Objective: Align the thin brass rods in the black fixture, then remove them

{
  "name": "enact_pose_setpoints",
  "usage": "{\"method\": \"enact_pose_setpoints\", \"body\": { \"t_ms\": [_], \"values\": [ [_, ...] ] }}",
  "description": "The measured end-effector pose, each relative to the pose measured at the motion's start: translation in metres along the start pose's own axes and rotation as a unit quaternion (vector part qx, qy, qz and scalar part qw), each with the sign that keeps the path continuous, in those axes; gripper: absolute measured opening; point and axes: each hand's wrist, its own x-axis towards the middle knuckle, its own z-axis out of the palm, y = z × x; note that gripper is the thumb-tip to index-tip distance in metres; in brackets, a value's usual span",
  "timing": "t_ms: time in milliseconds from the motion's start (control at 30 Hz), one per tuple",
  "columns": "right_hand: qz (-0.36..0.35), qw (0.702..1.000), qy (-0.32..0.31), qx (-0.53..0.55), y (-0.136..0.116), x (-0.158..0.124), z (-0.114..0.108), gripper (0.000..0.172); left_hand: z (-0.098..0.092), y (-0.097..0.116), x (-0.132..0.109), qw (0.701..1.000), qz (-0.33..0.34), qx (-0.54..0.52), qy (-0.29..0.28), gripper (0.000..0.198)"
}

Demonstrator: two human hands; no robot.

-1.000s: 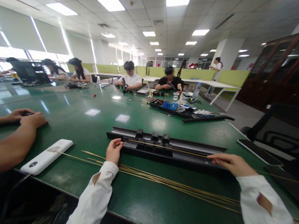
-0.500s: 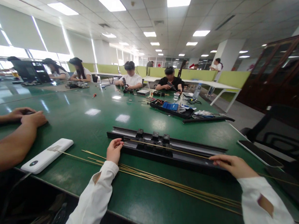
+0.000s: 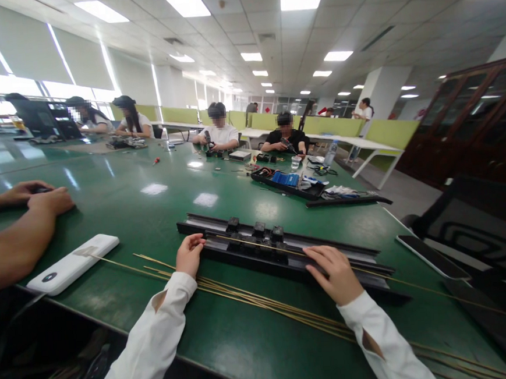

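My left hand is closed in a pinch at the left end of a thin brass-coloured rod. That rod runs to the right over a long black rail assembly with several small black blocks on it. Over the right part of the rail, my right hand has its thumb and fingers apart, with the fingertips at the rod; whether they touch it I cannot tell. More brass-coloured rods lie in a loose bundle on the green table in front of the rail, partly hidden under my right sleeve.
At left lies a white power bank with a cable, near another person's hands. A black tray of tools stands beyond the rail. A dark tablet-like panel lies at the right edge, beside a black chair.
My right hand has slid left along the rod from the rail's right end, and its fingers have parted. My left hand stays at the rod's left end.
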Motion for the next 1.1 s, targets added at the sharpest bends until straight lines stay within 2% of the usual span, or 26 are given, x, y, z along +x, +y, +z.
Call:
{"method": "enact_pose_setpoints", "body": {
  "t_ms": [67, 167, 433, 1100],
  "values": [
    [-0.019, 1.000, 0.014, 0.011, -0.012, 0.002, 0.008, 0.029, 0.001, -0.001, 0.000, 1.000, 0.001, 0.004, 0.000, 0.024],
    [-0.012, 0.999, 0.039, 0.020, -0.020, 0.004, 0.015, 0.028, 0.002, -0.001, -0.001, 1.000, 0.005, 0.009, -0.001, 0.024],
    [0.004, 0.998, 0.055, 0.038, -0.007, 0.004, 0.021, 0.029, 0.005, 0.001, -0.005, 1.000, 0.010, 0.013, 0.002, 0.025],
    [0.011, 0.997, 0.040, 0.058, -0.009, 0.005, 0.018, 0.026, 0.002, 0.004, -0.004, 1.000, 0.002, 0.005, 0.000, 0.026]
  ]
}}
